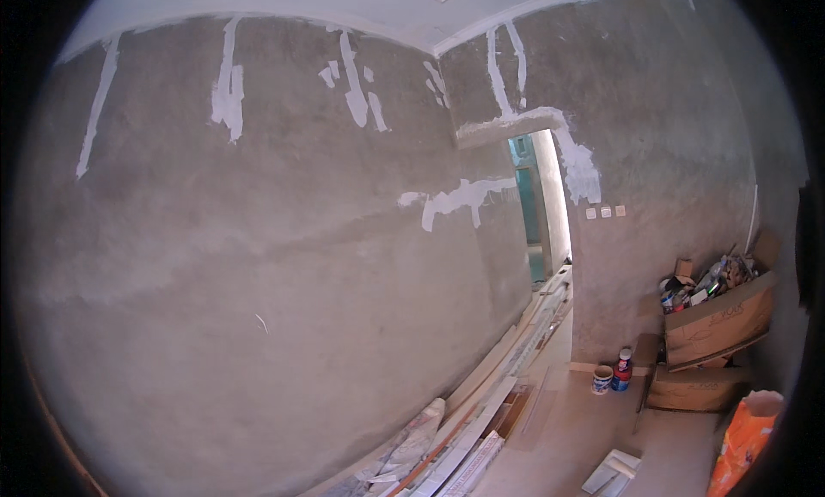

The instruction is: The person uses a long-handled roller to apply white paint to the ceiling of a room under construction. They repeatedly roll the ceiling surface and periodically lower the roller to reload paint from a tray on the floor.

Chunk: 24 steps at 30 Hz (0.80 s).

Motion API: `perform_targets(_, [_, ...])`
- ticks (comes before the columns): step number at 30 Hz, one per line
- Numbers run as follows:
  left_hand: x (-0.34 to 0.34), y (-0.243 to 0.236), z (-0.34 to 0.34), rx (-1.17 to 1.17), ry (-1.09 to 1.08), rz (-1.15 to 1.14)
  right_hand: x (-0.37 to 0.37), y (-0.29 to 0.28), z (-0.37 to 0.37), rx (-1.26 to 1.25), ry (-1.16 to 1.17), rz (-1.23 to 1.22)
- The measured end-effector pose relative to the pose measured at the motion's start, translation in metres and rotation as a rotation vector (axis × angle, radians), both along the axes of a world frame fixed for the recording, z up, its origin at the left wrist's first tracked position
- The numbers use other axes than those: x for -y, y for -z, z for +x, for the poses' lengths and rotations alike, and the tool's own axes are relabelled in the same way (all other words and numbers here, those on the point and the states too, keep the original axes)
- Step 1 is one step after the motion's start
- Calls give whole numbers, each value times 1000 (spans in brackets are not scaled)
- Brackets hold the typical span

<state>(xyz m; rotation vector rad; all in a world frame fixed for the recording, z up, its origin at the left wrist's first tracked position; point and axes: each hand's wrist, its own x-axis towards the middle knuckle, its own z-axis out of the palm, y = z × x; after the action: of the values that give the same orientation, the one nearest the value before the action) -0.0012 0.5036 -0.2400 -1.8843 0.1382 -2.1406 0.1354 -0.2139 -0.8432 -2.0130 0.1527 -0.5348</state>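
Grey wall [258, 239]: bare, with white filler [228, 102] streaking down from its top edge and spread around the doorway [550, 188].
Hands: both lie outside the view; I can't say whether they are open, closed or gripping.
Float [605, 477]: pale plate, white handle [620, 469], flat on the near part of the floor [593, 428], its closest edge clipped by the lower rim.
Upper box [720, 329]: cardboard, dark marks on its front (perhaps handwriting); its jumbled contents are hard to sort.
Lower box [698, 394]: beneath it, by the floor's far right corner, marks fainter.
Tub [603, 380], bottle [621, 378]: side by side at the floor's far edge, labels too small to make out.
Carton [471, 469]: long, white, print along its side blurred, near end cut off, beside boards [468, 434] at the wall's foot.
Bag [744, 445]: orange, at the floor's right edge, bottom cut off.
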Motion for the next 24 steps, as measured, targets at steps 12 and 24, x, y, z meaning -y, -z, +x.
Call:
perform_targets(12, [109,87,229,-802,601,-563,-47,-194,118,99,-209,899])
perform_targets(24, [188,184,329,-1612,1015,-859,-139,-515,217,312,-305,1091])
